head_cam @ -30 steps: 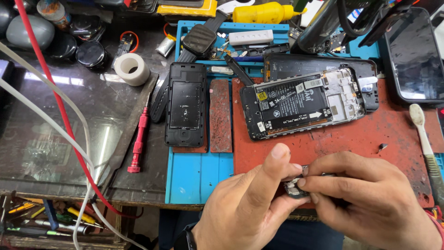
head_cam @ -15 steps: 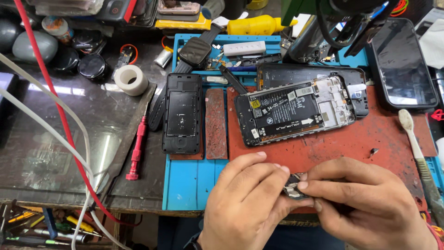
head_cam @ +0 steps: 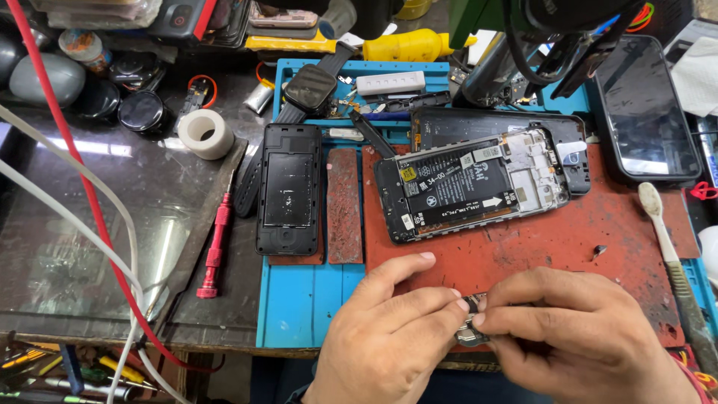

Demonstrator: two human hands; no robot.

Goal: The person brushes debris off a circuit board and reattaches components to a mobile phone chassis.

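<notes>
My left hand [head_cam: 389, 337] and my right hand [head_cam: 576, 337] meet at the near edge of the bench, both pinching a small dark metal phone part [head_cam: 473, 320] between thumbs and fingertips. Most of the part is hidden by my fingers. Just beyond them an opened phone [head_cam: 479, 187] lies face down on the worn red mat [head_cam: 583, 247], its battery and board exposed. A black phone back frame [head_cam: 289, 187] lies to the left on the blue mat [head_cam: 299, 299].
A red screwdriver [head_cam: 215, 243], a roll of white tape [head_cam: 205, 133], red and white cables [head_cam: 90, 202], a brush [head_cam: 669, 254] at the right, a dark phone [head_cam: 645, 105] at the back right and a smartwatch [head_cam: 308, 88] surround the mats.
The view has shifted slightly, so the bench sits lower in frame. My hands stay together on the small part, with the left fingers closing further over it.
</notes>
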